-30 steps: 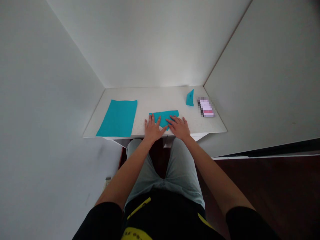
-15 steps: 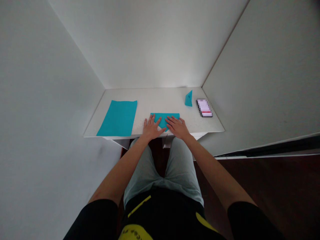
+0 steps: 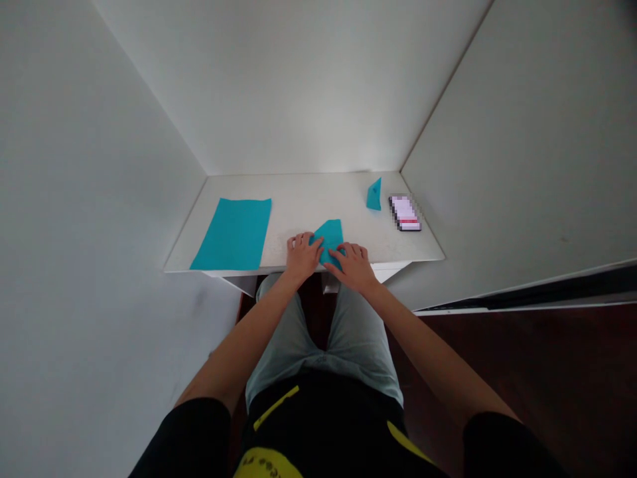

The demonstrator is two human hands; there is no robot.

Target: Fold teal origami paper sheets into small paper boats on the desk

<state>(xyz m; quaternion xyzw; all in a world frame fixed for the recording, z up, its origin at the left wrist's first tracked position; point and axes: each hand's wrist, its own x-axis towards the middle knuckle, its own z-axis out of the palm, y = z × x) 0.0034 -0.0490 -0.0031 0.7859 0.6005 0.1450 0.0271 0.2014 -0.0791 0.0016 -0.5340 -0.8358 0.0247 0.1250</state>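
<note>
Left hand [image 3: 301, 257] and right hand [image 3: 354, 268] sit close together but apart, fingers curled onto a teal paper sheet [image 3: 330, 238] at the near edge of the desk; cannot tell if they pinch it or just press. That sheet is folded, not flat, and forms a tilted, pointed shape between the hands, its lower tip hidden by the fingers. Status by piece: one small folded teal paper triangle [image 3: 374, 196] already lies far right near the back wall; one flat, unfolded rectangular teal paper sheet [image 3: 231, 234] lies left, no creases visible. Just beside the triangle sits a pixelated phone-shaped slab [image 3: 405, 212], detail blurred out. All of it rests on a white rectangular desk [image 3: 318, 192] set in a corner of white walls [image 3: 298, 86], dark wood floor [image 3: 522, 392] below right.
</note>
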